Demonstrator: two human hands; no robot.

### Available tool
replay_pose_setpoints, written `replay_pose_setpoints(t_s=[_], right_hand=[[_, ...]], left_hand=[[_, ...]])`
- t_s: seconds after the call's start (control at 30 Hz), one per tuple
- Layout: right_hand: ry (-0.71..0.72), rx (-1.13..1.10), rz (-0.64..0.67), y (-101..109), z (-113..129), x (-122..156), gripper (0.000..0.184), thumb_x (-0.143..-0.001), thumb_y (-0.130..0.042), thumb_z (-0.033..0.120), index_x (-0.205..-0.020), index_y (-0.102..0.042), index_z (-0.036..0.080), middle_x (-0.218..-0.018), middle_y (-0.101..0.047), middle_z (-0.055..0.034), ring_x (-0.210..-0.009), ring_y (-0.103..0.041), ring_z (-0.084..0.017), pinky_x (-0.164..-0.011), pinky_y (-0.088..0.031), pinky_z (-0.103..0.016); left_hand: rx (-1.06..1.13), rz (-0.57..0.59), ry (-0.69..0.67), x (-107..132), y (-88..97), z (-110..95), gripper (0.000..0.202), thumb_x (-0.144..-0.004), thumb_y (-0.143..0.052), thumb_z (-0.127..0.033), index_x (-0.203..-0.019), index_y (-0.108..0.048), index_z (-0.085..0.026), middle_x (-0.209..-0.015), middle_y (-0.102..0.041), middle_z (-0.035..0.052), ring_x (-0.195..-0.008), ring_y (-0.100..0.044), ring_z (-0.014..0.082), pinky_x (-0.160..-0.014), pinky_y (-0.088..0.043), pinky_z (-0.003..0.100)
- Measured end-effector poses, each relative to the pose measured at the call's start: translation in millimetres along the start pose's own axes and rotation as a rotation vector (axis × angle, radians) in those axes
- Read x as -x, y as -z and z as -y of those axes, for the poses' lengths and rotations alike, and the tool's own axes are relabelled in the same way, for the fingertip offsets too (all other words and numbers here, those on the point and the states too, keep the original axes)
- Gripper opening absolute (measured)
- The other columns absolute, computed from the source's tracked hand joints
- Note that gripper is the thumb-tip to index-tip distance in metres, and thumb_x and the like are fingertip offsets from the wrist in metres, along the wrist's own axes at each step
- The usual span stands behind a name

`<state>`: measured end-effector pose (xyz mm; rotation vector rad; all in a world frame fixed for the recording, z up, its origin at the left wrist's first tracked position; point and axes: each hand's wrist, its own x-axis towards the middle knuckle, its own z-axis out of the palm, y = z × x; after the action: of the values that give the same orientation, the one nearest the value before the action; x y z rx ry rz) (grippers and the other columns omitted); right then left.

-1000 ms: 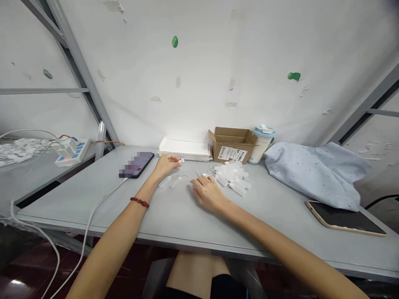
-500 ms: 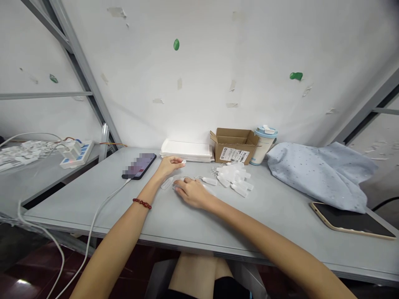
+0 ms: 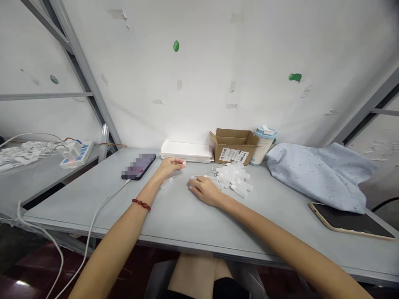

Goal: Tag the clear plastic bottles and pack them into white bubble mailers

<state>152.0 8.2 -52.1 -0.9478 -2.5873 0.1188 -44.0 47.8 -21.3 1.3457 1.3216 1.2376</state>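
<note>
My left hand (image 3: 171, 167) is closed in a pinch on a small white plastic piece (image 3: 184, 163) above the table. Below its fingers lies one clear, narrow plastic tag (image 3: 166, 183), with a thin cord running up from it. My right hand (image 3: 205, 191) rests low on the table with its fingers curled over a translucent plastic tag (image 3: 193, 176), most of which the hand hides. Right behind that hand is a loose pile of similar frosted tags (image 3: 232, 176) with thin cords tangled at its left side.
Along the wall stand a stack of white trays (image 3: 187, 151), an open cardboard box (image 3: 230, 154) and a lidded cup (image 3: 262, 147). A plugged-in phone (image 3: 140, 167) lies left; a blue cloth (image 3: 314, 174) partly covers another phone (image 3: 349, 222) at right. A power strip (image 3: 82, 153) sits far left.
My right hand has slid right, toward the pile, and translucent tags have moved with it. One clear tag stays behind on the left. My left hand has hardly moved.
</note>
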Motion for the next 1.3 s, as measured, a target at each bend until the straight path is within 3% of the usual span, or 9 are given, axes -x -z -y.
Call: replay_pose_setpoints(t_s=[0.17, 0.33, 0.57, 0.83, 1.1, 1.3], right_hand=[[-0.024, -0.002, -0.057, -1, -4, 7, 0.023, -0.091, -0.044, 0.023, -0.104, -0.062, 0.018, -0.08, -0.053, -0.0056, -0.075, -0.049, -0.016, -0.071, -0.036, -0.027], [-0.073, 0.036, -0.035, -3, -1, 7, 0.023, -0.092, -0.044, 0.026, -0.104, -0.062, 0.02, -0.082, -0.054, -0.006, -0.076, -0.049, -0.017, -0.074, -0.036, -0.03], [-0.104, 0.018, 0.002, -2, 0, 7, 0.024, -0.092, -0.044, 0.027, -0.107, -0.061, 0.019, -0.086, -0.057, -0.0073, -0.08, -0.052, -0.018, -0.077, -0.037, -0.031], [-0.065, 0.025, -0.111, -2, 1, 10, 0.022, -0.091, -0.046, 0.021, -0.108, -0.059, 0.018, -0.09, -0.06, -0.0093, -0.084, -0.054, -0.02, -0.079, -0.039, -0.032], [-0.002, -0.134, -0.189, -2, -1, 12, 0.021, -0.086, -0.045, 0.013, -0.102, -0.057, 0.018, -0.092, -0.061, -0.0089, -0.083, -0.055, -0.019, -0.078, -0.04, -0.031], [-0.068, -0.334, -0.215, 3, -1, 13, 0.018, -0.078, -0.041, 0.01, -0.091, -0.051, 0.019, -0.081, -0.055, -0.0027, -0.068, -0.048, -0.015, -0.067, -0.038, -0.026]], left_hand=[[0.028, 0.097, 0.024, 1, -2.1, 3, 0.04, -0.048, -0.083, -0.037, -0.077, -0.068, -0.014, -0.076, -0.067, 0.0044, -0.075, -0.06, 0.0165, -0.078, -0.047, 0.034], [0.051, 0.16, 0.038, 6, -5.6, 2, 0.037, -0.052, -0.082, -0.038, -0.076, -0.069, -0.014, -0.076, -0.068, 0.005, -0.076, -0.06, 0.0165, -0.081, -0.047, 0.036], [0.072, 0.17, 0.068, 9, -6.8, 0, 0.036, -0.052, -0.083, -0.037, -0.076, -0.07, -0.014, -0.076, -0.067, 0.0042, -0.074, -0.06, 0.0147, -0.082, -0.046, 0.035], [0.1, 0.126, 0.093, 13, -8.1, -5, 0.038, -0.048, -0.084, -0.038, -0.073, -0.069, -0.013, -0.076, -0.066, 0.0046, -0.072, -0.06, 0.0153, -0.083, -0.047, 0.037], [0.133, 0.284, 0.056, 16, -8.2, -5, 0.033, -0.057, -0.082, -0.034, -0.081, -0.071, -0.015, -0.09, -0.068, 0.0063, -0.077, -0.06, 0.0155, -0.086, -0.045, 0.037], [0.069, 0.377, -0.009, 17, -7.8, -6, 0.026, -0.062, -0.078, -0.034, -0.08, -0.071, -0.016, -0.085, -0.067, 0.0053, -0.083, -0.059, 0.017, -0.087, -0.044, 0.036]])
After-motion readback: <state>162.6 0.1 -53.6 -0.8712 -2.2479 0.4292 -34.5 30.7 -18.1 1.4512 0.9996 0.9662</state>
